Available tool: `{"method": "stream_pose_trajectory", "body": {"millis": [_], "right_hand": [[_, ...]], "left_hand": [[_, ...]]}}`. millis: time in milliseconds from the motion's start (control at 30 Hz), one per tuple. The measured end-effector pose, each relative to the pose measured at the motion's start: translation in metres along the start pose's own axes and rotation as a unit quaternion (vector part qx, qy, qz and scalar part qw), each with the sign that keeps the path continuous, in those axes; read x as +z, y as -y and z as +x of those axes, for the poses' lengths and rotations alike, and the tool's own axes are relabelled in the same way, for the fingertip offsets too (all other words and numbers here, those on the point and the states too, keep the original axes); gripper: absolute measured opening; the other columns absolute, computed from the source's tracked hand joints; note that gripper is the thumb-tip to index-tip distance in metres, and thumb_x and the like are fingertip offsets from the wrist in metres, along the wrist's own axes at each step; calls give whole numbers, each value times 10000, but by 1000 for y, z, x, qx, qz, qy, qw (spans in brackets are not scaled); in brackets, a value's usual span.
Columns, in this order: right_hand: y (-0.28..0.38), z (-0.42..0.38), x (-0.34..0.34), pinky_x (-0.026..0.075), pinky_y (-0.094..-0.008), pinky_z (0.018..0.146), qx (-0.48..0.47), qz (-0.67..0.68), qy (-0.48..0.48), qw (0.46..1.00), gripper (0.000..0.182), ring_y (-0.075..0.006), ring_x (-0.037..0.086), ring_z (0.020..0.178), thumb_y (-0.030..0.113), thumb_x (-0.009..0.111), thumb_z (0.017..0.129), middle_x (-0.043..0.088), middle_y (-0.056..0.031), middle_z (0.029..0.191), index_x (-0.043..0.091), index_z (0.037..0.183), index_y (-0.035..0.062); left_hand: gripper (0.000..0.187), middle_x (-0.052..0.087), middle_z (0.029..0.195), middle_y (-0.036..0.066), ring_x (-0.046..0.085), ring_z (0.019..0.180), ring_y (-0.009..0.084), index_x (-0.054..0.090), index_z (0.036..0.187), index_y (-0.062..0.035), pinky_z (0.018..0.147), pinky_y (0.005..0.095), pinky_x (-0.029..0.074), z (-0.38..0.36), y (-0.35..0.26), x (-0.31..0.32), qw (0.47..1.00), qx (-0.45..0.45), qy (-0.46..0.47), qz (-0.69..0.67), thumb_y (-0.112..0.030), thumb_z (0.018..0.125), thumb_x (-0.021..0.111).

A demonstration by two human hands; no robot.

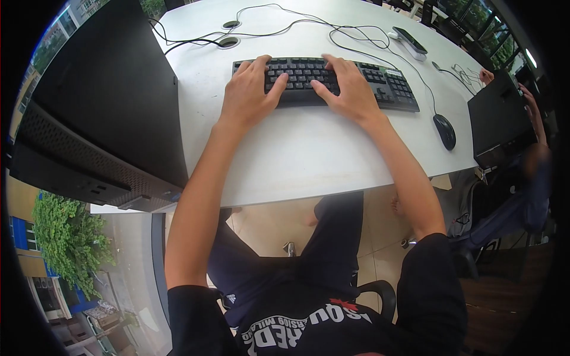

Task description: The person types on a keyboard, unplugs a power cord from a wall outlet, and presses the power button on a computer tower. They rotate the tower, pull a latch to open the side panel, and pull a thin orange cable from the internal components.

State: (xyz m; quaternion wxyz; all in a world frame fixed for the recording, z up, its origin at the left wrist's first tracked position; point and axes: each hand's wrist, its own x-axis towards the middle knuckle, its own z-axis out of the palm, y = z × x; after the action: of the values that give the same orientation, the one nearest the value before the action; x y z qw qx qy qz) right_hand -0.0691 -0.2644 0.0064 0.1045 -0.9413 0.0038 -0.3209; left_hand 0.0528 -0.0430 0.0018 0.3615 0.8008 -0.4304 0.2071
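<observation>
A black keyboard (300, 74) lies on the white table (297, 157) in front of me. My left hand (246, 95) rests on its left part, with the thumb apart from the fingers and the fingertips near the far edge. On the middle of the keyboard lies my right hand (353, 92), its thumb over the lower keys and its fingers reaching to the upper rows. Both hands are open, and the keys beneath them are partly hidden. A black wired mouse (444, 132) sits to the right of the keyboard, touched by neither hand.
A large black computer tower (107, 101) stands at the left. Cables (303, 22) run across the back to two table holes. A phone (409, 40) lies on a white block at the back right. At the right, another person's hands (528, 98) are by a black box-shaped device (502, 118).
</observation>
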Motion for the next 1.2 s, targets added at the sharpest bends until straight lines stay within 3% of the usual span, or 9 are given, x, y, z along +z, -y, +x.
{"method": "stream_pose_trajectory", "body": {"millis": [100, 200, 433, 600, 900, 1200], "right_hand": [[11, 1, 1, 540, -419, 971, -4, -64, 15, 998, 577, -292, 604, 1141, 484, 687, 946, 633, -122, 1154, 668, 1273, 9], [11, 5, 4, 546, -407, 953, 13, -56, 21, 998, 558, -282, 597, 1129, 491, 677, 950, 621, -113, 1138, 705, 1176, -19], [17, 15, 3, 576, -407, 856, -12, -98, 27, 995, 502, -284, 615, 1044, 456, 676, 935, 631, -140, 1068, 711, 1008, -39], [23, 24, 5, 586, -399, 794, 9, -100, 20, 995, 444, -287, 629, 974, 406, 680, 907, 637, -143, 979, 712, 917, -37], [19, 9, 15, 555, -426, 839, -6, -93, -36, 995, 412, -294, 604, 1031, 370, 678, 904, 629, -153, 1030, 703, 968, -36], [34, 8, 17, 408, -453, 1115, -67, -61, -57, 994, 429, -319, 564, 1244, 265, 655, 957, 624, -152, 1286, 634, 1281, -14]], "left_hand": [[515, 672, 1122, 163, 622, 1099, 322, 655, 1273, 11, 928, 423, 529, -2, -1, 4, 997, 44, -10, 70, -414, 984, 680], [520, 636, 1130, 149, 584, 1115, 319, 696, 1195, 30, 963, 430, 501, -3, -3, 11, 991, 67, -10, 114, -443, 980, 676], [579, 637, 1130, 164, 583, 1138, 315, 744, 1036, 70, 988, 445, 477, -1, -7, 12, 989, 69, 4, 130, -498, 962, 661], [561, 645, 1096, 172, 595, 1101, 316, 747, 985, 74, 936, 440, 491, 8, -16, 12, 985, 44, 40, 159, -479, 965, 655], [429, 641, 1052, 146, 594, 1060, 305, 735, 990, 44, 918, 437, 495, 4, -18, 17, 985, 44, 11, 165, -381, 966, 675], [386, 659, 1171, 163, 585, 1167, 322, 688, 1198, 45, 1057, 453, 427, -1, -19, 20, 991, 71, -27, 113, -278, 994, 632]]}}
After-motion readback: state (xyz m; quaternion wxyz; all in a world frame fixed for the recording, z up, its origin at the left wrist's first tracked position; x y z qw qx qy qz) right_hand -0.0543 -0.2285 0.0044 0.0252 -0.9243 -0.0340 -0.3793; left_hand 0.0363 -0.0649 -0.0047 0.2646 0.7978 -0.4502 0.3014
